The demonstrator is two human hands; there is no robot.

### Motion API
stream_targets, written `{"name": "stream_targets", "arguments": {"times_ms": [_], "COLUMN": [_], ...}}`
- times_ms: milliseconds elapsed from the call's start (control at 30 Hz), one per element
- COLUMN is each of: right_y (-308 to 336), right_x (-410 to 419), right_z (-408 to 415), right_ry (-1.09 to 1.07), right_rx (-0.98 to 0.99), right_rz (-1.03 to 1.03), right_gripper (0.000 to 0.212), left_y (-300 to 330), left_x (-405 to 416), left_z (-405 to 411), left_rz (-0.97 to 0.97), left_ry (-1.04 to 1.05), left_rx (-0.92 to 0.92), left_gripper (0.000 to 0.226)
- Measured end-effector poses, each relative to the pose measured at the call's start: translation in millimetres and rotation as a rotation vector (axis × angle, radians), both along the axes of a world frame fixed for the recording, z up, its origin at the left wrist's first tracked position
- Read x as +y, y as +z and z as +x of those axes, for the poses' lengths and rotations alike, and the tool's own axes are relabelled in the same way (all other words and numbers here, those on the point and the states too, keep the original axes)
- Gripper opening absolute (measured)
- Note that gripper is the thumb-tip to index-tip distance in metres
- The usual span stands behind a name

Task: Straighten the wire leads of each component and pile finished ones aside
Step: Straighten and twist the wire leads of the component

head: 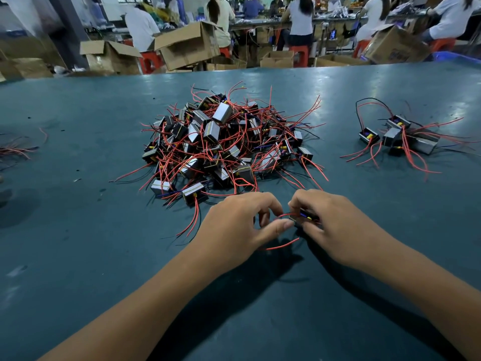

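A big heap of small black-and-silver components (221,144) with tangled red and black wire leads lies mid-table. In front of it, my right hand (330,225) grips one component (304,217), mostly hidden by the fingers. My left hand (239,225) pinches that component's red lead (282,244) between thumb and forefinger, and the wire curls below both hands. A smaller pile of several components (398,139) lies at the right of the table, its red leads spread outward.
The dark green table (78,230) stretches to all sides. Loose red wires (18,148) lie at the left edge. Beyond the far edge stand open cardboard boxes (187,45), red stools and seated people at other benches.
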State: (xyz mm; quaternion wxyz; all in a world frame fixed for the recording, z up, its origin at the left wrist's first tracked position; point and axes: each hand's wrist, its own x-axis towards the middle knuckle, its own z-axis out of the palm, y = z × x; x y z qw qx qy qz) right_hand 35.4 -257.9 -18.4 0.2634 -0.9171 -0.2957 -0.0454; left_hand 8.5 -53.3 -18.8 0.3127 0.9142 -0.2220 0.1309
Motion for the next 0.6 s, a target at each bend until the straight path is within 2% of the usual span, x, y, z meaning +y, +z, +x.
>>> {"name": "stream_targets", "arguments": {"times_ms": [200,433,600], "right_y": [1,4,4], "right_x": [0,-1,-3], "right_z": [-1,-2,1], "right_ry": [0.013,0.008,-0.031], "right_rx": [0.012,0.040,0.051], "right_rz": [-0.008,-0.031,0.017], "right_gripper": [0.028,0.039,0.036], "left_y": [-1,1,0], "left_x": [5,10,8], "left_z": [2,5,4], "left_rz": [0.003,0.001,0.055], "left_ry": [0.041,0.056,0.067], "left_rx": [-0.029,0.002,-0.058], "left_gripper": [0.006,0.005,0.005]}}
